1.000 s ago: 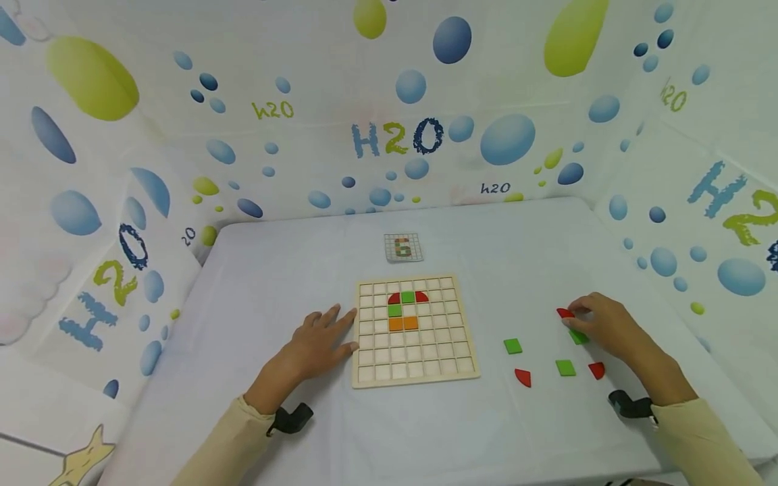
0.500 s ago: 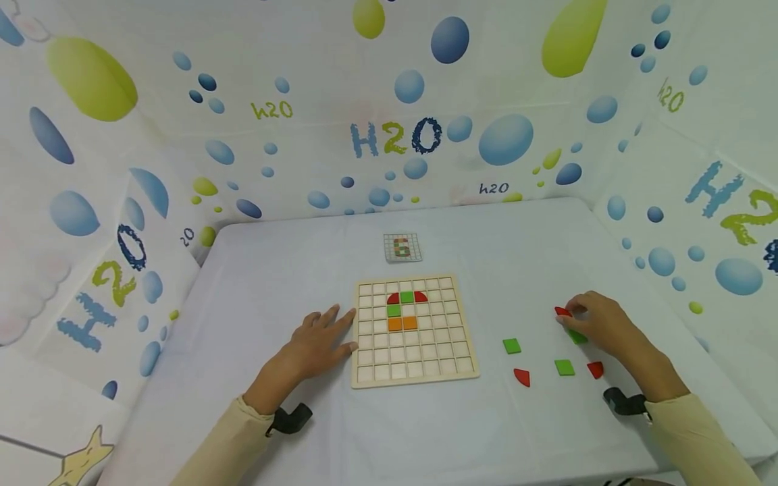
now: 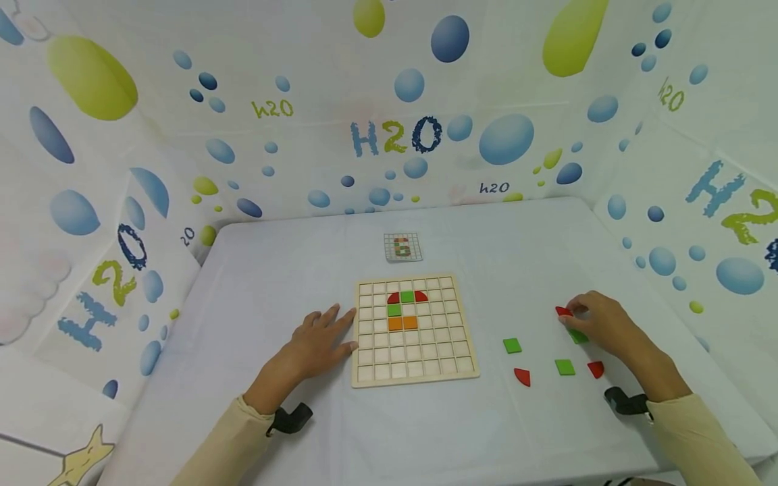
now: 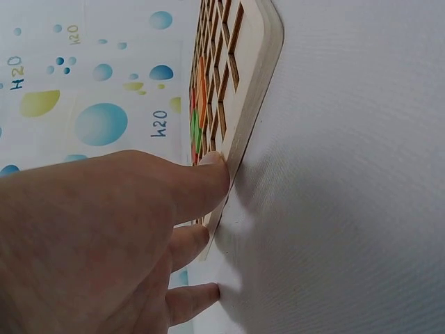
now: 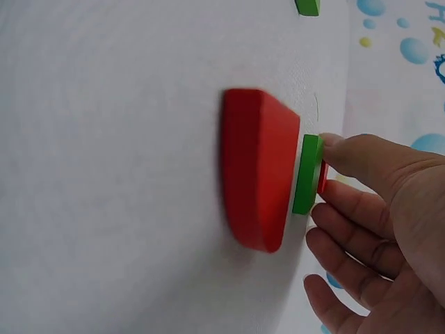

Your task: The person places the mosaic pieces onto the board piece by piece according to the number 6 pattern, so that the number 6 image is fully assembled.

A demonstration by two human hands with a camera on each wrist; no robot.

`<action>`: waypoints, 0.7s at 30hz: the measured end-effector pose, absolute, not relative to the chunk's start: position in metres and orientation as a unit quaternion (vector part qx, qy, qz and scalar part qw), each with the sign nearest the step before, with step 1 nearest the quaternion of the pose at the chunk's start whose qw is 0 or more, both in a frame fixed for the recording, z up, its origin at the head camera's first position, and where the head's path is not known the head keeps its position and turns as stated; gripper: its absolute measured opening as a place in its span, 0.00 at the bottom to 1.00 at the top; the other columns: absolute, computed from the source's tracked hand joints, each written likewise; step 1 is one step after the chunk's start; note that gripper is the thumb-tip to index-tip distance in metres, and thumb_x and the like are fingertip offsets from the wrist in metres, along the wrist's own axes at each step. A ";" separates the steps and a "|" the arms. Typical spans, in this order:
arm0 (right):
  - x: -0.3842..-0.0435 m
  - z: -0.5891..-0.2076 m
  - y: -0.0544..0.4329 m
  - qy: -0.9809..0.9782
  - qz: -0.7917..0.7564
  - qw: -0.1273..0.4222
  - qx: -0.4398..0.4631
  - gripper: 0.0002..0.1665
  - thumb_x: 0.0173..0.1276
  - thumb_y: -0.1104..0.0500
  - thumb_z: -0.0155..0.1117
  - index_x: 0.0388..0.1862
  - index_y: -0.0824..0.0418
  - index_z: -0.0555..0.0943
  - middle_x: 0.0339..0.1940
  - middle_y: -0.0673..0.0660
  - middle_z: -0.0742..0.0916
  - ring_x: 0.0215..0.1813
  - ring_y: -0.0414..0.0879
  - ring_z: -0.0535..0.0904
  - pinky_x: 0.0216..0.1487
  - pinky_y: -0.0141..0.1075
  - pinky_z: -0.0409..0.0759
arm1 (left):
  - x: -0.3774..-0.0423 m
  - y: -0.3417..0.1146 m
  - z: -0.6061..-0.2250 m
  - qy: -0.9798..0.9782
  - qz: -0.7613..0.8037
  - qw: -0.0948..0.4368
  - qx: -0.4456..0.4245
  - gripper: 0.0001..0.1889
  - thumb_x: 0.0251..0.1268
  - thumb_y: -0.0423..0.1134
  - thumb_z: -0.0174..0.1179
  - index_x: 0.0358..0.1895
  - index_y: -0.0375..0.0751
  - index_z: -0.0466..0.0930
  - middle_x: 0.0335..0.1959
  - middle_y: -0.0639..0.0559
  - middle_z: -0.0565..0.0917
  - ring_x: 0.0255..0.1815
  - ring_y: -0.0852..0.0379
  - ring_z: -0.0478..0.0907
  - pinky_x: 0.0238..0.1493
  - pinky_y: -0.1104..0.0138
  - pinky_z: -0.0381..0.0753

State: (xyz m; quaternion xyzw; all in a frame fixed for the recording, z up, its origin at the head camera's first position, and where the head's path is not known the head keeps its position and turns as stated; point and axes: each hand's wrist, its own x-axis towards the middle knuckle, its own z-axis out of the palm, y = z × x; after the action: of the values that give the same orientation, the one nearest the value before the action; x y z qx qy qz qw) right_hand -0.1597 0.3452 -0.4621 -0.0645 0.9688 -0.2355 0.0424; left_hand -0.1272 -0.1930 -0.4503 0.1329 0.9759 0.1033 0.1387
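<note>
My left hand [image 3: 317, 342] lies with fingers spread at the left side of a wooden grid board [image 3: 431, 352]. In the left wrist view its thumb [image 4: 208, 182] rests against the board's edge. Set in the board are red quarter-circle tiles, green squares and two orange squares [image 3: 403, 323]. On the right, my right hand [image 3: 602, 324] pinches a red quarter-circle tile [image 3: 562, 311] between thumb and index finger, low at the table. A green square tile [image 3: 577, 335] lies just in front of it, partly covered by the hand; the right wrist view shows this green tile [image 5: 306, 174] side-on.
Nearer me lie green square tiles [image 3: 512, 345] [image 3: 564, 367] and red quarter-circle tiles [image 3: 523, 376] [image 3: 596, 369]. Behind the board is a small pattern card [image 3: 402, 248] showing a coloured 6 on a grid. A printed curtain [image 3: 328, 88] surrounds the white table [image 3: 267, 270].
My right wrist has shifted very slightly left, with its fingers staying at the red quarter-circle tile. The left hand and the board look the same.
</note>
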 end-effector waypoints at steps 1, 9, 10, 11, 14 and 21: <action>-0.160 -0.462 0.345 0.969 -0.236 0.040 -0.067 0.21 0.72 0.58 0.72 0.53 0.74 0.83 0.51 0.73 0.85 0.55 0.69 0.80 0.59 0.64 0.82 | -0.127 -0.193 -0.450 0.976 0.102 0.138 0.132 0.36 0.82 0.57 0.54 0.85 0.48 0.58 0.84 0.34 0.58 0.80 0.23 0.58 0.72 0.31 0.66; -0.164 -0.462 0.344 0.970 -0.228 0.034 -0.072 0.21 0.70 0.57 0.74 0.50 0.74 0.83 0.47 0.71 0.86 0.51 0.66 0.81 0.55 0.61 0.85 | -0.127 -0.194 -0.450 0.977 0.102 0.136 0.131 0.36 0.82 0.57 0.54 0.85 0.48 0.59 0.84 0.34 0.58 0.79 0.23 0.58 0.71 0.30 0.67; -0.164 -0.461 0.344 0.971 -0.227 0.039 -0.069 0.21 0.70 0.57 0.74 0.50 0.74 0.83 0.47 0.71 0.86 0.51 0.66 0.81 0.55 0.61 0.85 | -0.127 -0.193 -0.450 0.977 0.101 0.136 0.131 0.36 0.82 0.57 0.54 0.85 0.48 0.59 0.84 0.34 0.59 0.79 0.23 0.58 0.71 0.30 0.67; -0.164 -0.461 0.344 0.971 -0.228 0.043 -0.065 0.22 0.70 0.56 0.74 0.51 0.74 0.83 0.48 0.71 0.86 0.51 0.66 0.81 0.54 0.60 0.86 | -0.127 -0.193 -0.450 0.977 0.102 0.136 0.132 0.36 0.82 0.57 0.54 0.85 0.48 0.59 0.84 0.34 0.59 0.79 0.23 0.58 0.71 0.30 0.67; -0.164 -0.459 0.345 0.970 -0.229 0.053 -0.056 0.23 0.70 0.55 0.75 0.53 0.72 0.83 0.50 0.72 0.86 0.52 0.66 0.81 0.52 0.59 0.87 | -0.126 -0.191 -0.449 0.977 0.104 0.135 0.131 0.36 0.81 0.57 0.55 0.85 0.48 0.59 0.84 0.34 0.59 0.79 0.23 0.58 0.71 0.30 0.67; -0.168 -0.448 0.332 0.965 -0.246 0.050 -0.074 0.25 0.71 0.54 0.73 0.57 0.71 0.82 0.55 0.73 0.85 0.57 0.69 0.79 0.56 0.61 0.85 | -0.126 -0.191 -0.447 0.976 0.103 0.141 0.127 0.36 0.82 0.57 0.55 0.85 0.48 0.59 0.84 0.34 0.58 0.79 0.23 0.58 0.71 0.30 0.67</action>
State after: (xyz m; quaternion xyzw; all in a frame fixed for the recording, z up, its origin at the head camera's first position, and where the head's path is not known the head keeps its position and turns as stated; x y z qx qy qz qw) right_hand -0.1682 0.3321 -0.4478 -0.0735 0.9652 -0.2460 0.0498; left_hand -0.1260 -0.1914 -0.4474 0.1269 0.9765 0.1025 0.1408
